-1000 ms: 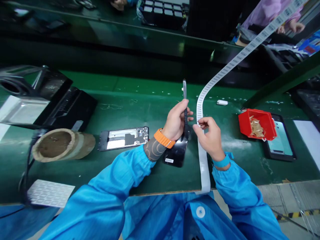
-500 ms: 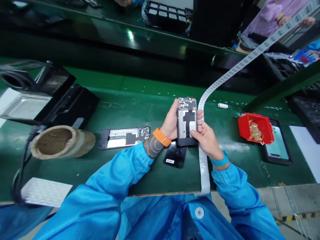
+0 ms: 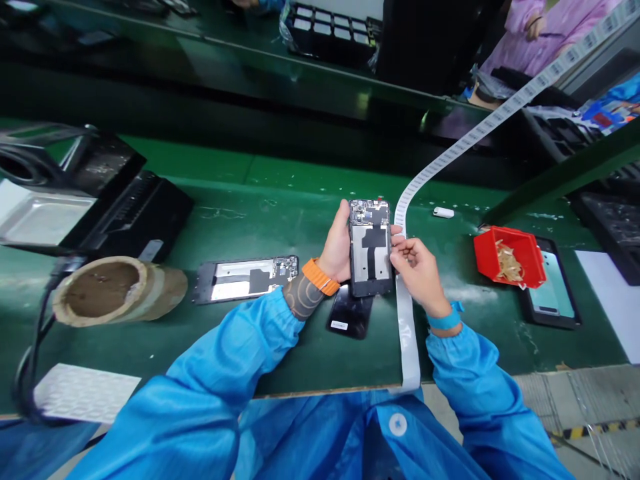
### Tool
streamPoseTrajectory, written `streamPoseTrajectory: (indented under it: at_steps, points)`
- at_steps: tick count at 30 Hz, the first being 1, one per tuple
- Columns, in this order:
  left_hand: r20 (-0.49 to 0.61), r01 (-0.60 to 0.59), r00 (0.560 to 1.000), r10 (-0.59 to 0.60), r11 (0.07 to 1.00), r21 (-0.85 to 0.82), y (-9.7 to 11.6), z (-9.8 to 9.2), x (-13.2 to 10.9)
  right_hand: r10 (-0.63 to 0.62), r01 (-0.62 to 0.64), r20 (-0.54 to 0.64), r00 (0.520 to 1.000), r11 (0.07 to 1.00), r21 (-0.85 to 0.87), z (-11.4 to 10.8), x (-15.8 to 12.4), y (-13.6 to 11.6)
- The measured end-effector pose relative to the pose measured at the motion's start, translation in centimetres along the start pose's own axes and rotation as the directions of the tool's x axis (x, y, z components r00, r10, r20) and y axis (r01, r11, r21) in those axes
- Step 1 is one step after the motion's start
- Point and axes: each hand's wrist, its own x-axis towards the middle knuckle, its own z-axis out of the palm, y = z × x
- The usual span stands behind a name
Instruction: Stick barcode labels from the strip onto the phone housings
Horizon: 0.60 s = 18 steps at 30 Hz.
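Note:
An opened phone (image 3: 371, 250), its circuit board and dark ribbon cable bared, lies in my left hand (image 3: 336, 248). The palm is along its left edge, and fingertips show past its right edge. By that right edge is my right hand (image 3: 419, 272), thumb and fingers pinched together; whether something small is between them I cannot tell. Partly under the held phone lies a dark glossy phone panel (image 3: 351, 317) with a white label. A second opened phone (image 3: 246, 277) rests on the bench left of my wrist.
A strip of barcode labels (image 3: 450, 157) runs down past my right hand to the bench edge. Right of it are a small white piece (image 3: 443, 213), a red bin (image 3: 530, 257) of rubber bands and a phone-like device (image 3: 560, 293). A cardboard tube (image 3: 167, 293) and black equipment (image 3: 150, 207) stand left.
My right thumb has come off the phone's face to its right edge, and the right fingers have curled in. My left hand keeps its hold on the phone.

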Motion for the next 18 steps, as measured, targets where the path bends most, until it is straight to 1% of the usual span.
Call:
streamPoseTrajectory:
  at_steps: [2,4,6,7,9,11,13,15,18]
  points:
    - [-0.030,-0.081,0.996,0.081,0.997,0.012,-0.3,-0.2,0.2,0.070,-0.076,0.137,0.988,0.996,0.039,0.1,-0.2,-0.1]
    - [-0.054,-0.161,0.985,0.162,0.987,0.030,-0.3,-0.2,0.4,0.155,-0.177,0.286,0.946,0.983,0.053,0.2,-0.4,-0.3]
    - [-0.074,-0.203,0.976,0.207,0.978,0.052,-0.1,0.0,0.3,0.211,-0.249,0.364,0.907,0.966,0.062,0.1,-0.4,-0.5]
    - [-0.078,-0.216,0.972,0.220,0.975,0.061,0.1,0.2,0.3,0.220,-0.266,0.369,0.903,0.961,0.080,0.0,-0.4,-0.5]
    - [-0.072,-0.239,0.967,0.244,0.969,0.068,0.8,0.4,0.0,0.211,-0.270,0.326,0.921,0.951,0.147,-0.3,-0.1,-0.4]
    - [-0.052,-0.258,0.964,0.261,0.964,0.068,1.6,0.6,-0.2,0.196,-0.251,0.240,0.951,0.941,0.226,-0.8,0.2,-0.1]
    - [-0.032,-0.257,0.965,0.260,0.963,0.074,2.3,0.6,-0.3,0.184,-0.222,0.157,0.970,0.935,0.277,-1.2,0.6,0.2]
    - [-0.023,-0.246,0.968,0.250,0.964,0.102,2.9,0.4,-0.3,0.176,-0.202,0.113,0.978,0.935,0.291,-1.5,0.7,0.5]
    - [-0.045,-0.220,0.972,0.233,0.956,0.193,3.7,0.0,-0.2,0.163,-0.184,0.099,0.982,0.942,0.281,-1.6,0.7,0.6]
